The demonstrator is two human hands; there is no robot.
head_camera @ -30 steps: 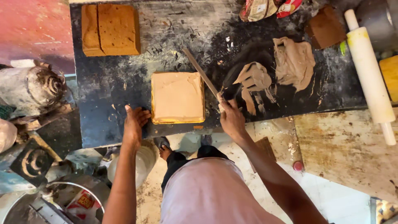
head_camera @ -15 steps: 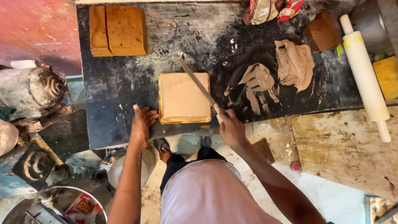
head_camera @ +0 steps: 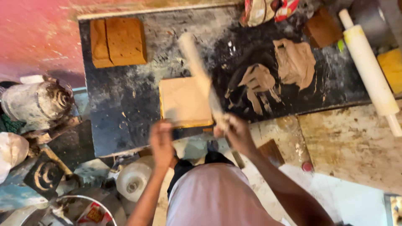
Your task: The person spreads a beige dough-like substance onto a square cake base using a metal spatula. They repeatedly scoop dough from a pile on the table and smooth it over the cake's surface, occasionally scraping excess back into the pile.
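The tabletop is dark, matt and dusty. On it, the square slab looks like smooth tan clay; right of it, clay scraps look rough, and the rolling pin pale, smooth wood.

Crumpled wrapper package at far edge of worktop, right of middle, partly cut off by the picture's top edge; red, white and tan, soft bag shape. Small printed packet in round metal basin on floor, below worktop's near-left corner; red, yellow, white, flat. Dark square plaque with pale curled mark, tilted, on floor clutter left of basin, like a sign or stencil. No screens. Picture blurred, print unreadable.
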